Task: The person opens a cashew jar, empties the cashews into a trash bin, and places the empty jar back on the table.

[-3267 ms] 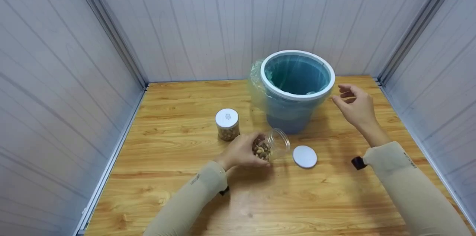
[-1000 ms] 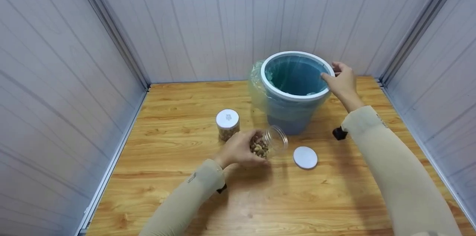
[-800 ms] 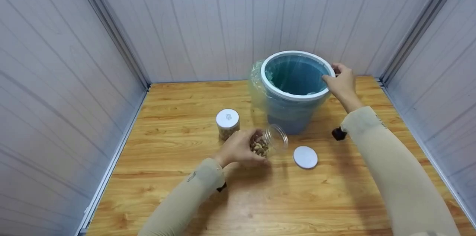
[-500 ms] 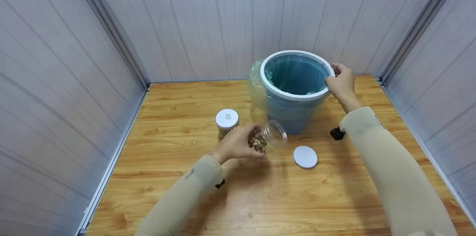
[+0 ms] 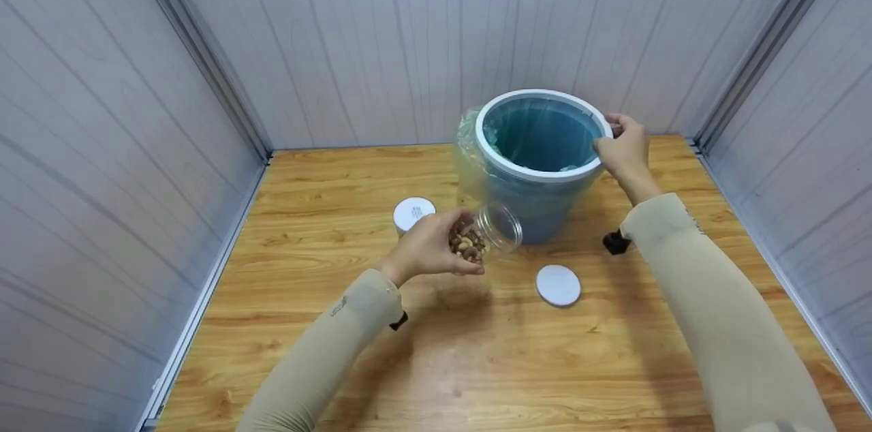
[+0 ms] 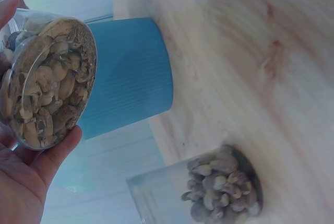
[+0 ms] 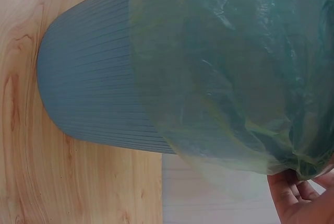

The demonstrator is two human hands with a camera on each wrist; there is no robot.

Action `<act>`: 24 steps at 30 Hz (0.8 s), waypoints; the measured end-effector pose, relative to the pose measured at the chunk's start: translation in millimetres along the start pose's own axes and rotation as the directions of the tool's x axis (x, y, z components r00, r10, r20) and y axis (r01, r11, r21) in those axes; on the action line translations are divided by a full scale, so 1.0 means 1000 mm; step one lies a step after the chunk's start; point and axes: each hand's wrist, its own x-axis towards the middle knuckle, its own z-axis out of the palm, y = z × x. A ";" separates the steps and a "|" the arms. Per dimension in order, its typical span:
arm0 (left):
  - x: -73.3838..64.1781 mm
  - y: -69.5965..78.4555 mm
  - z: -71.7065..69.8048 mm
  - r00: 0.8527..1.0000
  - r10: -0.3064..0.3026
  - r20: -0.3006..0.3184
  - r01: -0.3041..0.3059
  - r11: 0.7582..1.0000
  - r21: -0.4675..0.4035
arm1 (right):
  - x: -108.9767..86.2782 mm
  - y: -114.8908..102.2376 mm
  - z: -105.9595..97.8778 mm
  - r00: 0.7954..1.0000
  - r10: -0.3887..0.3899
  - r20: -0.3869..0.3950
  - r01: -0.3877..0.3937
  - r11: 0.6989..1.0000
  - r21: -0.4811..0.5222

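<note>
My left hand (image 5: 430,245) grips a clear jar (image 5: 501,227) partly filled with mixed nuts (image 5: 467,242). The jar is tilted, its uncapped mouth toward the trash can (image 5: 545,204), and it hangs above the table. In the left wrist view, the fingers curl round the jar and nuts (image 6: 52,85) lie against its base. My right hand (image 5: 628,152) pinches the white rim (image 5: 524,173) of the can on its right side. A thin green bag (image 7: 224,78) lines the can and folds over its outside, bunching by the right fingers (image 7: 284,192).
A second jar with a white lid (image 5: 413,212) stands on the table behind the left hand; its nuts (image 6: 224,185) show in the left wrist view. A loose white lid (image 5: 558,285) lies in front of the can. Panel walls (image 5: 354,43) enclose the wooden table (image 5: 306,214).
My right hand has moved from beside the can onto its rim. My left hand has raised the tilted jar off the tabletop and slightly away from me, now partly covering the second jar.
</note>
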 end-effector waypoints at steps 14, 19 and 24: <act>0.012 0.011 -0.027 0.998 0.030 -0.054 -0.030 1.000 0.009 | 0.001 -0.002 0.000 1.000 0.005 -0.008 -0.005 1.000 -0.017; 0.015 0.014 -0.032 0.998 0.028 -0.059 -0.026 0.999 0.026 | 0.001 -0.002 0.001 1.000 0.007 -0.020 -0.007 1.000 -0.024; 0.017 0.016 -0.037 0.999 0.003 -0.052 -0.002 1.000 0.011 | 0.001 -0.001 0.001 1.000 0.023 -0.008 -0.023 1.000 -0.006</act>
